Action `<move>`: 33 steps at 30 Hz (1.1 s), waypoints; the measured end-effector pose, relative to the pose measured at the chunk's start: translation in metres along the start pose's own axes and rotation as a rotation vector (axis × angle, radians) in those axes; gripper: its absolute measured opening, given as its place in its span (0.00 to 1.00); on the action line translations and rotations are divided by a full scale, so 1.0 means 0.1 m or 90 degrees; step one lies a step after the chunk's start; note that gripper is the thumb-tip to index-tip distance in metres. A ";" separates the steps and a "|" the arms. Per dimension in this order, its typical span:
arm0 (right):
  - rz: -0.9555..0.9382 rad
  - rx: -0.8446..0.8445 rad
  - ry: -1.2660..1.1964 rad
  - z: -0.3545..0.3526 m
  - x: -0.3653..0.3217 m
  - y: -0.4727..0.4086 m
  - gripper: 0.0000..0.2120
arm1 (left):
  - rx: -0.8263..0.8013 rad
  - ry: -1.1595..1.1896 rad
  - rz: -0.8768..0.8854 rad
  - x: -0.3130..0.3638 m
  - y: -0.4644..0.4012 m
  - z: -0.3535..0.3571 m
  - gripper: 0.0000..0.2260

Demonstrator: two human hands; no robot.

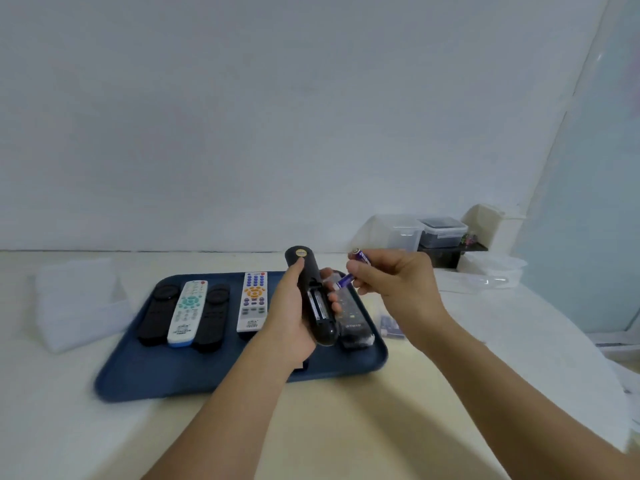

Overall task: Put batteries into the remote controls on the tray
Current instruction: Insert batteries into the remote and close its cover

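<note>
Head view, landmark: the dark blue tray (194, 379) lying on the cream table (346, 427).
Left hand: the left hand (294, 317) is raised over the right half of the tray, fingers curled round a black remote (313, 292), thumb laid along its upper back near a round yellow sticker.
Black remote: held back-side up and tilted, far end pointing away from the person; its battery bay is uncovered and the metal contacts inside show.
Right hand: the right hand (391, 282) is above the tray's right rim, fingers bent and pinching two purple batteries.
Upper battery: the upper battery (360, 256) sticks up out of the fingers, its metal cap toward the wall.
Lower battery: the lower battery (344, 281) slants down toward the open bay, its tip just beside the remote's edge; whether it touches cannot be told.
On the tray, left part: a black remote with round pad (157, 313), a white remote with teal buttons (187, 311) and a second black remote (213, 317) lie side by side, touching.
On the tray, middle: a white remote with orange and blue buttons (253, 301), partly behind the left wrist.
On the tray, right part: a dark remote in clear wrap (355, 323) lies under the held remote.
Right of the tray: a small blue packet (389, 325) on the table, blurred.
Left of the tray: white foam sheets (76, 303).
Beyond the tray's far right corner: clear plastic boxes (426, 233) against the wall.
</note>
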State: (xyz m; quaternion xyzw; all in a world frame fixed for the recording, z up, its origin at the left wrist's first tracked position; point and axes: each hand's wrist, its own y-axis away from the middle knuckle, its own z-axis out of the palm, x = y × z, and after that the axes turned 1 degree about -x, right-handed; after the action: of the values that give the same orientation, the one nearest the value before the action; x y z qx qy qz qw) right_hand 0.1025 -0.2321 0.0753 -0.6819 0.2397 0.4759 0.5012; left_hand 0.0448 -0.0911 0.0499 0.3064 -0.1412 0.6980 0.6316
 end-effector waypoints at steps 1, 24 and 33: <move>0.034 -0.026 -0.037 0.07 0.01 -0.02 0.04 | -0.009 -0.011 -0.001 0.07 0.02 0.00 0.17; 0.054 -0.076 -0.065 0.88 0.61 -0.11 0.04 | -0.019 -0.216 0.049 0.42 0.13 -0.70 0.05; 0.098 -0.145 -0.168 0.90 0.48 -0.07 0.04 | -0.031 -0.176 0.001 0.44 0.14 -0.64 0.12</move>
State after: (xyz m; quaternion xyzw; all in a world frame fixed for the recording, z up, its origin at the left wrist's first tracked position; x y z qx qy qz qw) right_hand 0.0916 -0.1399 0.0315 -0.6454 0.1680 0.6223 0.4099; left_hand 0.0151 -0.0210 0.0298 0.3841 -0.2440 0.6462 0.6126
